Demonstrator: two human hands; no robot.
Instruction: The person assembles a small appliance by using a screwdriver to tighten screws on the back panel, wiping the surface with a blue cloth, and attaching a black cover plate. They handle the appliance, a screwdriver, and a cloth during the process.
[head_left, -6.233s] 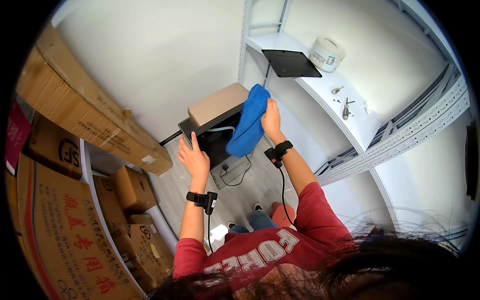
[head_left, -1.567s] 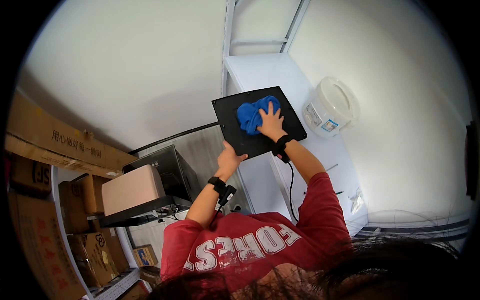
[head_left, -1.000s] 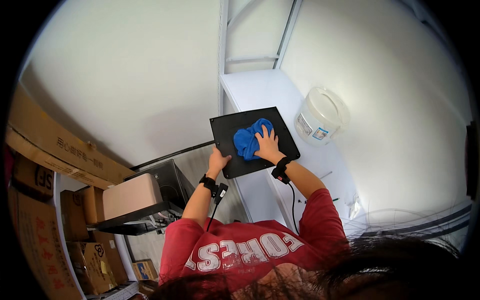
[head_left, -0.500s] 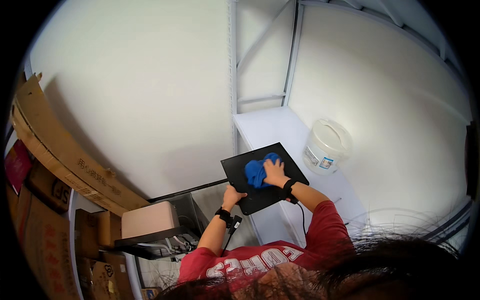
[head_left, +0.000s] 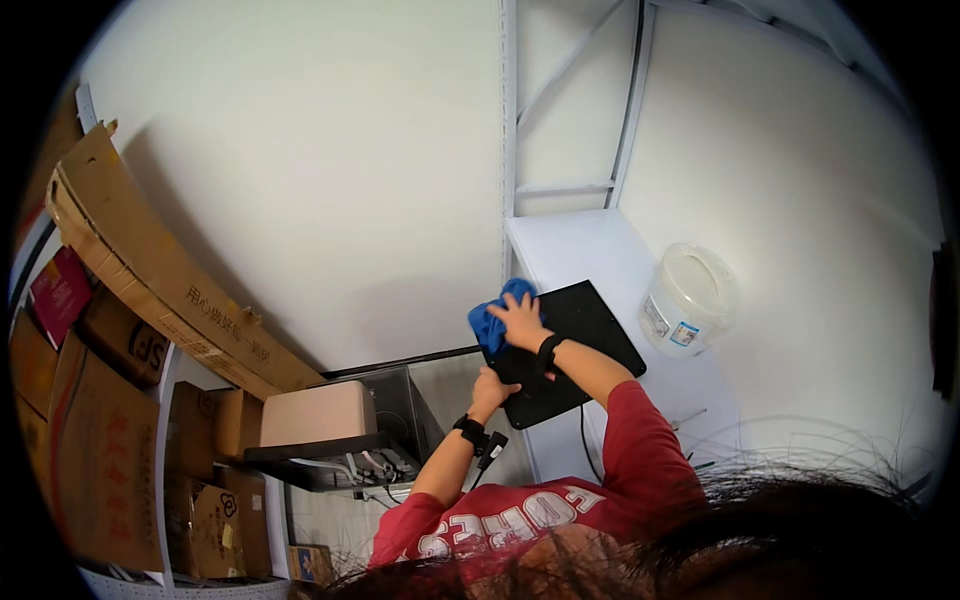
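A flat black square panel (head_left: 592, 335) is held tilted in front of me, with a dark cable hanging below it. My left hand (head_left: 490, 393) grips the panel's near left edge, thumb on its top face and the other fingers hidden underneath. Under my right hand (head_left: 521, 322) is a bunched blue cloth (head_left: 485, 328), pressed against the panel's far left corner and partly hanging over the edge. The fingers of that hand are spread across the cloth. Both wrists wear black bands.
A white translucent bucket (head_left: 690, 300) stands on the white shelf (head_left: 570, 245) to the right. At the left lie a black-framed appliance with a pale pink cover (head_left: 318, 413), a long cardboard box (head_left: 170, 270) leaning on the wall, and a rack with several cartons (head_left: 205, 525).
My right hand has slid the blue cloth leftward, from the panel's middle to its far left corner. My left hand keeps its hold on the edge. The whole view has shifted slightly.
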